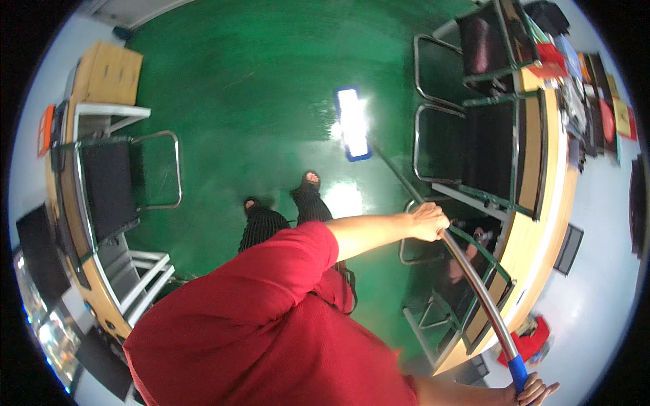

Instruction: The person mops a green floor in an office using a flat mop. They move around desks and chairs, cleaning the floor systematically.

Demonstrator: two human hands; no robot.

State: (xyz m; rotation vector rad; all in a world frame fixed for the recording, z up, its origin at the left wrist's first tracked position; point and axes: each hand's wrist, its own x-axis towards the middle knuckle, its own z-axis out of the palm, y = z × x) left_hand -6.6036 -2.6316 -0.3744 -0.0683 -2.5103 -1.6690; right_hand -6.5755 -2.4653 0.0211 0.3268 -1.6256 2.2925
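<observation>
I hold a flat mop with both hands. My left hand [429,220] reaches out from a red sleeve and grips the middle of the silver mop pole [474,277]. At the lower right edge, my right hand [536,391] is closed around the blue grip [517,371] at the pole's end. The white mop head [353,123] with a blue frame lies flat on the glossy green floor [257,81], ahead of my feet [308,181] in open sandals.
A curved wooden table [542,196] with black metal-framed chairs [487,145] runs down the right side, its top cluttered with several items. On the left stand another black chair [108,183], a wooden desk [108,71] and white metal frames [145,274].
</observation>
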